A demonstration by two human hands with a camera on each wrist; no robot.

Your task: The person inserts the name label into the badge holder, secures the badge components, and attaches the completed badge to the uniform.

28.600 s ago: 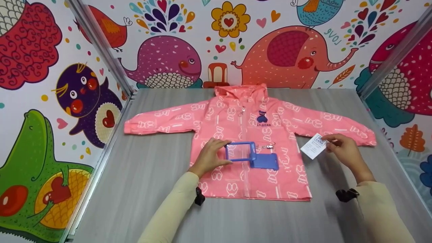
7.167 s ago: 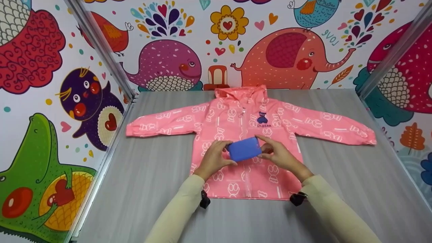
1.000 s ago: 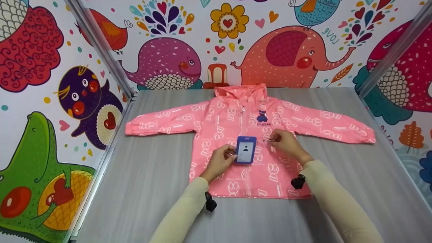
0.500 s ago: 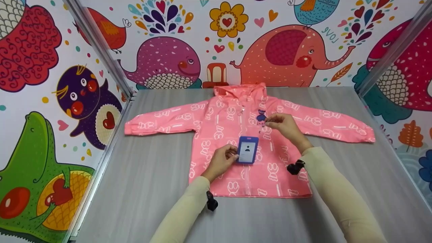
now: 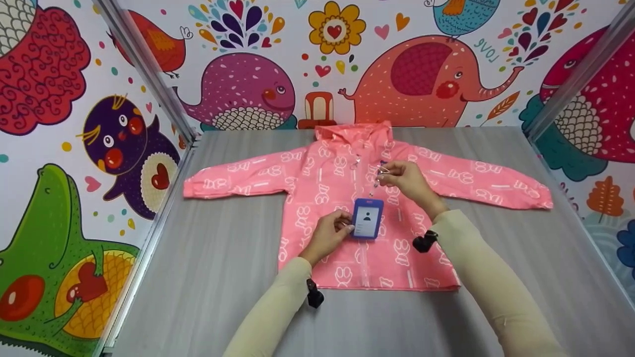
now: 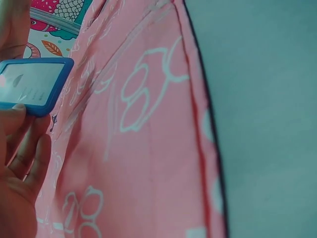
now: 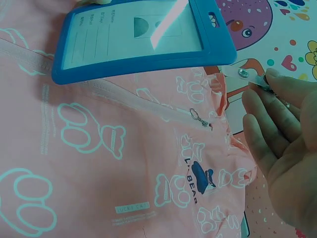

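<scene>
Upright above the jacket stands a blue badge holder (image 5: 367, 219) with a white card behind its front. My left hand (image 5: 327, 234) pinches it by its left edge, the thumb on the front frame in the left wrist view. Between thumb and fingers of my right hand (image 5: 410, 181) is a badge clip (image 5: 377, 182) with a clear strap and a metal snap. The strap (image 7: 253, 78) points toward the slot (image 7: 213, 20) in the holder's top edge; it appears outside the slot. Under both hands lies a pink hooded jacket (image 5: 317, 263), front up.
The jacket's sleeves (image 5: 238, 178) spread sideways across a grey table (image 5: 198, 277). Cartoon-printed panels (image 5: 322, 44) stand at the back and sides, joined by metal corner posts (image 5: 149, 69). A small black device (image 5: 313, 295) is strapped at each wrist.
Long before, the holder lay in two pieces and the card was in the right hand; later it was closed. In the last second the clip moved up and left, above the holder's slot.
</scene>
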